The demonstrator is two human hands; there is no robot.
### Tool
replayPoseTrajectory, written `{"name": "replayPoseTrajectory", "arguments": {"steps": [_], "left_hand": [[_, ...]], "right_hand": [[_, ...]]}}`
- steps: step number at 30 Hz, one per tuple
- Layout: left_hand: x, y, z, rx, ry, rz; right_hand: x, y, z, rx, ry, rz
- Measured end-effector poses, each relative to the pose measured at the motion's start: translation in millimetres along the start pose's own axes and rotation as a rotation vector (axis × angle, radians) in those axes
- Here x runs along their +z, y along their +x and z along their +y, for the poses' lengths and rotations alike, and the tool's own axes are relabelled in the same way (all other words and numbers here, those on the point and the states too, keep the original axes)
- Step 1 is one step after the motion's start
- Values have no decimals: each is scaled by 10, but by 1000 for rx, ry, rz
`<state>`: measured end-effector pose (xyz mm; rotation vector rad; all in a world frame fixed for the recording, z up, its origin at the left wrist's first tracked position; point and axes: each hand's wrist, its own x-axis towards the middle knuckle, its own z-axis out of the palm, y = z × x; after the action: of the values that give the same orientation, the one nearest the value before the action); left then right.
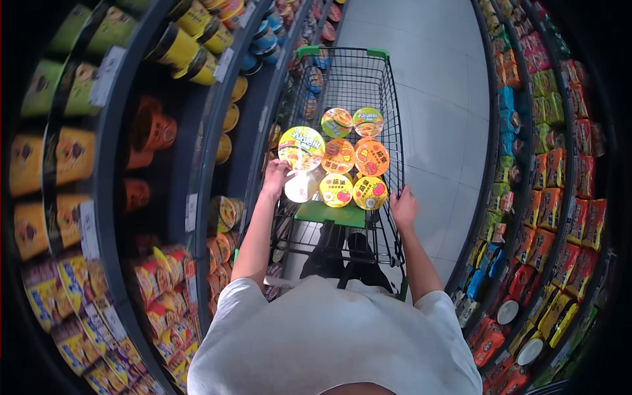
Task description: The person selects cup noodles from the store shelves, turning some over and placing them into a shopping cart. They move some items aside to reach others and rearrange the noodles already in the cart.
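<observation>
Reaching forward in the head view, the person's left arm bends at the elbow and brings the left hand (275,176) to the left edge of the shopping cart (359,85), palm down, fingertips at the lower-left rim of the large green-and-yellow noodle tub (301,147). Whether those fingers grasp the tub or only rest against it cannot be told. On the other side the right forearm runs up beside the cart, and the right hand (403,205) is set against the cart's right edge toward its near corner, thumb upward, fingers partly hidden; how firmly it closes cannot be told.

The large tub lies by the cart's left edge. Just below it a lid (301,187) is washed out by glare. To their right are two orange cups (372,157), with two yellow cups (336,190) nearer the green panel (330,212) and two smaller green cups (338,122) farther off. The orange and yellow lids carry tomato pictures and large characters that look like 茄皇; the green lids bear white lettering too small to read. Green caps (377,52) cover the cart's far corners.

Price labels (106,76) on the left-hand shelves are illegible, as is the print on the packets (550,168) shelved at right.
</observation>
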<state>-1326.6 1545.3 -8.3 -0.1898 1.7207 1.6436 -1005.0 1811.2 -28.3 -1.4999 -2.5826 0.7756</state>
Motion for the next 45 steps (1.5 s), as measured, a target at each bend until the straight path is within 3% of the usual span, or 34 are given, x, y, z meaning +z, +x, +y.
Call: {"name": "replayPoseTrajectory", "arguments": {"steps": [9, 13, 15, 20, 24, 27, 28, 30, 31, 32, 33, 34, 35, 37, 40, 43, 45], "left_hand": [[675, 1512, -26, 17, -54, 39], [909, 2227, 15, -52, -139, -33], [1089, 2466, 26, -88, -234, 82], [1193, 3330, -166, -154, -350, 83], [1248, 3568, -89, -118, -314, 104], [1317, 3688, -260, -162, -189, 260], [1384, 3737, -417, -176, -171, 395], [1135, 4187, -1030, -29, 55, 169], [1168, 4052, -921, 46, 166, 54], [1380, 3819, -975, 316, 603, 384], [1604, 3210, -515, 405, 718, 263], [1578, 3370, -791, 529, 925, 252], [1663, 3143, -614, 404, 1094, 20], [1914, 2686, -394, 379, 1516, -116], [1971, 2722, -586, 282, 1828, -149], [2014, 2758, -671, 139, 1888, -19], [1976, 2789, -682, 22, 1842, -48]], "right_hand": [[-107, 3, -150, 40, -19, 6], [-149, 29, -234, 83, 6, -14], [-106, 42, -187, 67, -5, -2], [-130, 45, -233, 106, 7, 3], [-106, 46, -217, 84, 37, 37], [-93, 44, -208, 101, 38, 35], [-125, 53, -244, 113, 27, 22], [-116, 62, -235, 98, 38, 35], [-111, 61, -221, 95, 37, 36], [-104, 61, -210, 93, 36, 36], [-95, 53, -208, 92, 36, 35], [-95, 49, -216, 94, 30, 33], [-106, 53, -228, 95, 24, 32], [-127, 62, -239, 101, 17, 27], [-128, 54, -236, 109, 13, 17], [-106, 55, -239, 110, 11, 24], [-116, 49, -254, 126, 18, 20]]}}
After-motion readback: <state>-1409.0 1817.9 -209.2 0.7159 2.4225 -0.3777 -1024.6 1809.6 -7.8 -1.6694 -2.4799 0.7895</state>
